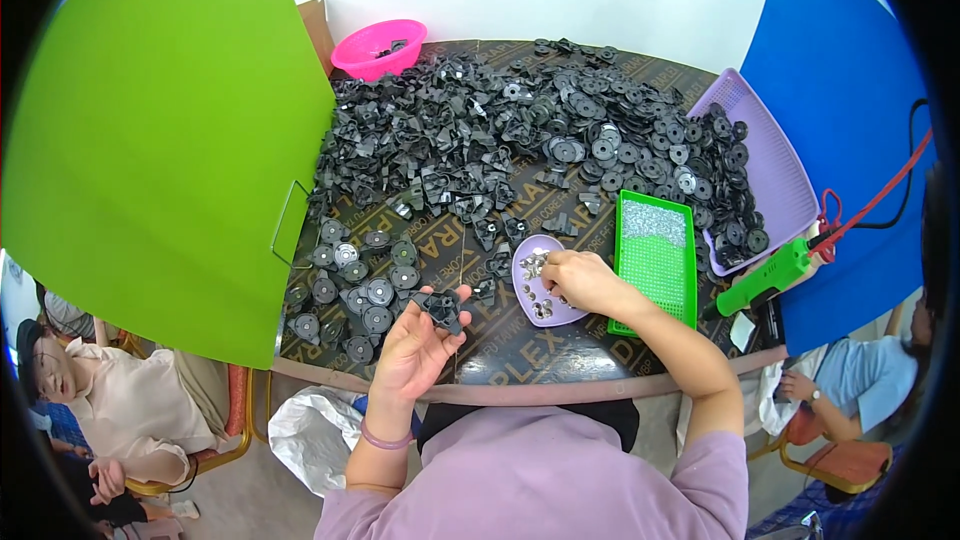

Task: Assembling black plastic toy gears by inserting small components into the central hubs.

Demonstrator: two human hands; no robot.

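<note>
The black part point(440, 310) is sitting just below the frame's centre, looking light, stiff and probably a little slick, its outer edges seeming the best hold. The left hand point(410, 350) is pinching it there between thumb and fingertips, palm facing up. Right of it, the right hand point(580, 280) is bending palm-down over small metal pieces point(543, 309), fingers curling together, whether pinching one I cannot tell

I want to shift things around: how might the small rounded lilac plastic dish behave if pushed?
The dish would probably slide rather than tip, looking wide and shallow. Its moulded plastic look suggests something light yet stiff. Small silvery metallic pieces lying loose inside would likely shift.
</note>
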